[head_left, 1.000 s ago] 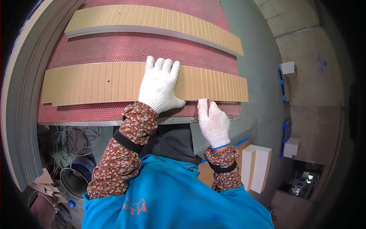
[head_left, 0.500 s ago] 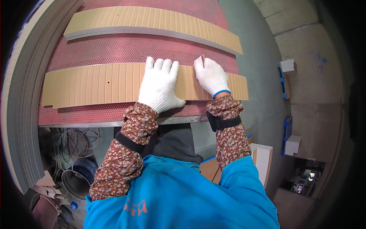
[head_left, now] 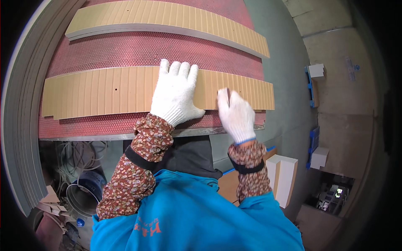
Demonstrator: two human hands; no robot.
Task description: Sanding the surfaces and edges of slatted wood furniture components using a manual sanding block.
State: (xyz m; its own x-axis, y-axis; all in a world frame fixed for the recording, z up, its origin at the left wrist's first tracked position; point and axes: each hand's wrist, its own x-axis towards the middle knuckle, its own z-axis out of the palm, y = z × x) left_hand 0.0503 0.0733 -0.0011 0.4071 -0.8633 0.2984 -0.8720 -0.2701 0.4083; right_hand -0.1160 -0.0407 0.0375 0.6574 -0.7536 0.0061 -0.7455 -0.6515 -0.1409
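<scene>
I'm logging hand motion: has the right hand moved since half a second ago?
Yes: the right hand has moved down the picture, closer to the table's near metal edge.

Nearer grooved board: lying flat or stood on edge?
Flat: the nearer grooved board shows its broad tan face upward on the red textured surface, the left hand laid open across it.

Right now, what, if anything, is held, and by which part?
The right hand grips a thin, mostly hidden piece; which part cannot be told. The left hand merely lies flat on the grooved board.
</scene>
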